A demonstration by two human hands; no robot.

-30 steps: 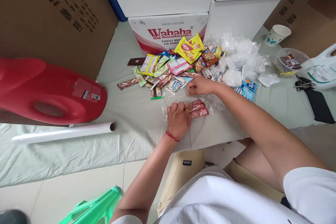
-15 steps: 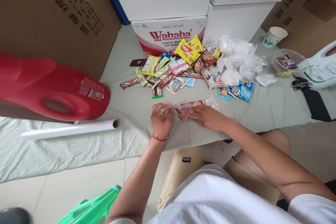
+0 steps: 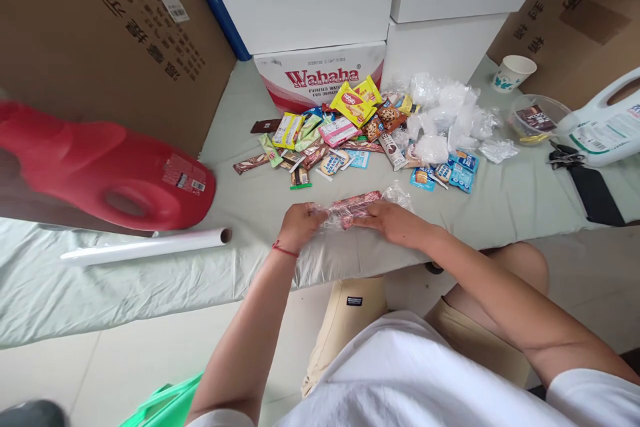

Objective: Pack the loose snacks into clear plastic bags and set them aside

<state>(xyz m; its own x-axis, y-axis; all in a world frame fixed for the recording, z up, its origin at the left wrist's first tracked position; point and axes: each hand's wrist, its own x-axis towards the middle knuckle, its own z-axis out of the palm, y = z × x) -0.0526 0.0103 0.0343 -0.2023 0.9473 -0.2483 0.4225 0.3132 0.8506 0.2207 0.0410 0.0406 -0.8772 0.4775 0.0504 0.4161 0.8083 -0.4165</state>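
Note:
Red-and-brown snack bars (image 3: pixel 356 201) lie together near the table's front edge, wrapped in clear plastic film (image 3: pixel 331 216). My left hand (image 3: pixel 299 223) is closed on the film at the left end of the bars. From the right, my right hand (image 3: pixel 396 223) grips the bars, its fingers along their near side. More crumpled film (image 3: pixel 399 195) sticks out behind the right hand. How many bars are inside cannot be made out.
A pile of packaged snacks (image 3: pixel 337 133) lies farther back, beside a heap of crumpled clear plastic (image 3: pixel 450 110). At left are a red jug (image 3: pixel 145 180) and a white roll (image 3: pixel 150 245). A paper cup (image 3: pixel 513 73), plastic tub (image 3: pixel 539 119) and black phone (image 3: pixel 595 193) sit right.
My left hand has moved slightly left, drawing the film out from the end of the bars. My right hand stays on the bars. The view has shifted a little.

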